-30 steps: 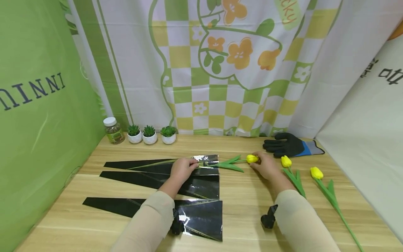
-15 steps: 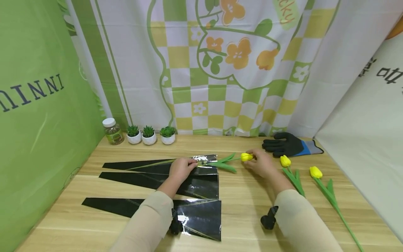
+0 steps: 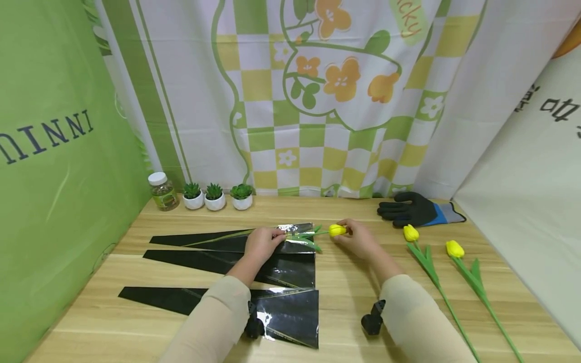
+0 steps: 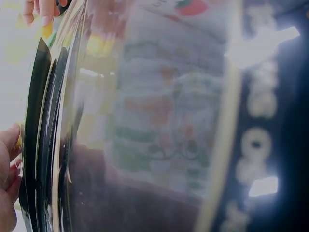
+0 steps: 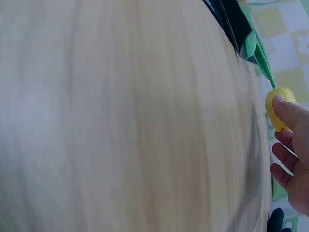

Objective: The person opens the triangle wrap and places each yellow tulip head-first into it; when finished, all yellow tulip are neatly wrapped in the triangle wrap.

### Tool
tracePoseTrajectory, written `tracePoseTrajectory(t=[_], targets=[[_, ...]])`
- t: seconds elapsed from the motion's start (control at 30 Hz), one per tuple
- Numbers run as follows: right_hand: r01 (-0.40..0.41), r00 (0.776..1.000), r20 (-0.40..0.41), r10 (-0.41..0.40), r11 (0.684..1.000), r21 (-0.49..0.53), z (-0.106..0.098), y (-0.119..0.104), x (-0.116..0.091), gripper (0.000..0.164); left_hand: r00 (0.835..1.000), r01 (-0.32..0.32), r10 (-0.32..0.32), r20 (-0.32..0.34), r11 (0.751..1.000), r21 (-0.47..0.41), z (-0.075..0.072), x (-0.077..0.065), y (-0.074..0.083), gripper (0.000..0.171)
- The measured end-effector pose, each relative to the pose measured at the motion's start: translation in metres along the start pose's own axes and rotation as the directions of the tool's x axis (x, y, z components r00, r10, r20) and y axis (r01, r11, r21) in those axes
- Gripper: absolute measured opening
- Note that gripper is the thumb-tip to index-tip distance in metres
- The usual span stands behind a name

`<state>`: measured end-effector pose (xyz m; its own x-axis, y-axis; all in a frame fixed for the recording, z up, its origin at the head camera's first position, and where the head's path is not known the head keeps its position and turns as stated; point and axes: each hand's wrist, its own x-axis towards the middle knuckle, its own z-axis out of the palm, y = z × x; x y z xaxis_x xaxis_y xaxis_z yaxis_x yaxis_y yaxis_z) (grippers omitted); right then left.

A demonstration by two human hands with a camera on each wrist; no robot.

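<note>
Head view: table [image 3: 345, 322] under my L hand [image 3: 263, 245] & R hand [image 3: 360, 243]. Black sleeve [image 3: 231, 243] lies under L fingers, mouth to their rt; 2 spare sleeves [image 3: 290, 264] nearer me than those fingers. Tulip [image 5: 262, 62] runs from R fingers leftward into that mouth. L fingers clamped on sleeve film; can't tell if tulip's pinched too. R thumb + finger clamped on bloom [image 3: 336, 230], lower fingers apart. Best, imo: L lifts film a bit, R feeds straight & slow, so leaf tips [image 3: 316, 247], just outside mouth, don't snag.
</note>
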<state>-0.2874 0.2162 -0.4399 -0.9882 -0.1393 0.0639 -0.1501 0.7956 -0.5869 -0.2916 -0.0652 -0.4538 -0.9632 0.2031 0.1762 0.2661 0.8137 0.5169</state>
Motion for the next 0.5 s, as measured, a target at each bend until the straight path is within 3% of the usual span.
tracePoseTrajectory(t=[0.5], targets=[[-0.011,1.000,0.013,0.010,0.995,0.098,0.021,-0.024,0.001,0.041,1.000,-0.005,0.005,0.005,1.000,-0.011,-0.001,0.000,0.002,0.023]])
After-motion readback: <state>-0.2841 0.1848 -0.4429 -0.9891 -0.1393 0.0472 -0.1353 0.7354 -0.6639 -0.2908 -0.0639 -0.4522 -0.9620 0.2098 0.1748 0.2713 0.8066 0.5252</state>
